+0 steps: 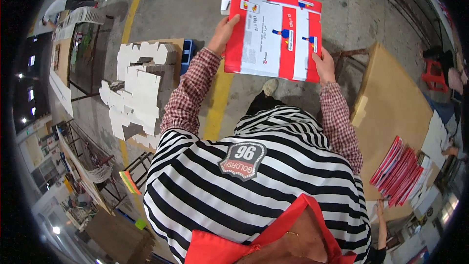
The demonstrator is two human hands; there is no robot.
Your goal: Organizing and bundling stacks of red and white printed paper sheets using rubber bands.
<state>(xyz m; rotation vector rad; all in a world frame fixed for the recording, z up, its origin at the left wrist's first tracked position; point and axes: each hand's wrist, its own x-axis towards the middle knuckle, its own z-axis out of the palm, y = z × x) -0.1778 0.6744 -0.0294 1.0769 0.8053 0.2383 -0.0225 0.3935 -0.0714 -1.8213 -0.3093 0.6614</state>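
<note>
Out in front of me, at the top of the head view, I hold printed red-and-white flat cardboard box blanks point(273, 34) by their two sides. A folded-looking red flap with a white panel stands along the left side, and blue figures are printed on the face. My left hand point(224, 34) is closed on the left edge, its thumb on the front. My right hand point(324, 66) grips the lower right corner, thumb also in front. The fingers behind the cardboard are hidden, and I cannot tell how many pieces are there.
To the left, piles of white cut cardboard point(139, 80) lie by a blue crate point(187, 55). At right stands a brown table point(386, 102) with red-and-white folded pieces point(398, 171). Another person's arm point(381, 225) reaches there. A red stool point(434, 76) stands farther off.
</note>
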